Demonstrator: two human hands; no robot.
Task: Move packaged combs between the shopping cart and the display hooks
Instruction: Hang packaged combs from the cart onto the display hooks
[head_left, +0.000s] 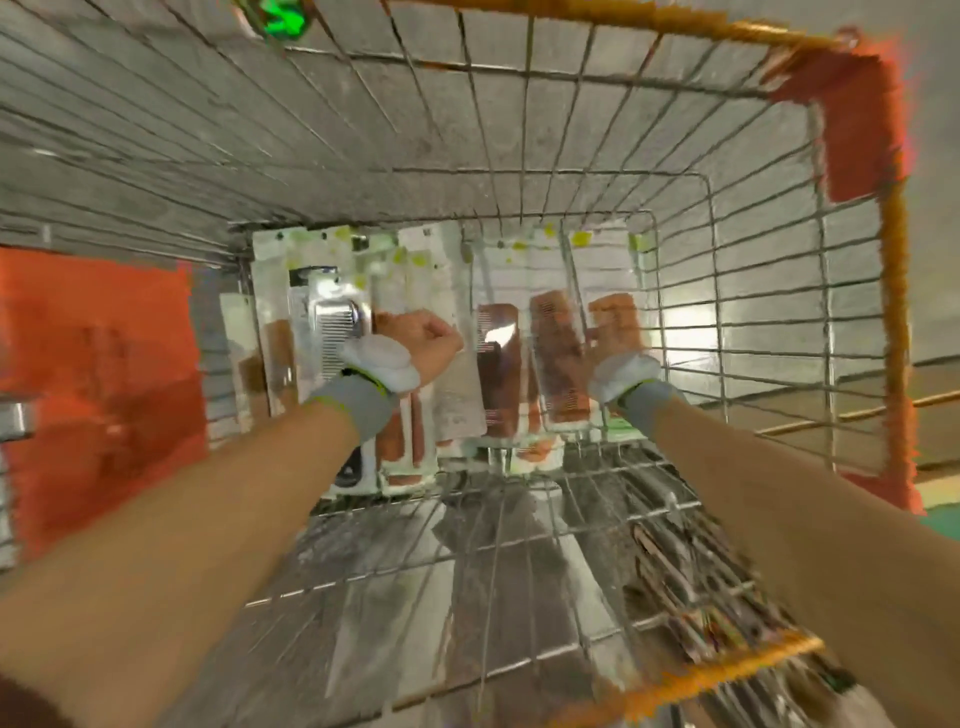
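Down on the floor of the shopping cart (753, 312), dead centre and a bit toward 12 o'clock, the packaged combs (452, 405) lie in a loose heap, so I'd guess this is the grab step. Tip from me: take one pack by its stiff top edge instead of the slick plastic front, then lift it straight up clear of the wires so nothing snags. The hooks aren't in shot.

Going across: there's an orange panel (104, 374) at 9 o'clock outside the wire wall, then a silver comb pack (336, 332) at the left of the heap. Just right of that, the left hand (423, 340) is balled up over the packs with its fingers curled. Honestly can't tell if it's pinching one or holding nothing. Next come the brown comb packs (498, 374). The right hand (615, 332), around 2 o'clock from centre, is down over them, but it's too smeared to say whether it's flat or gripping.
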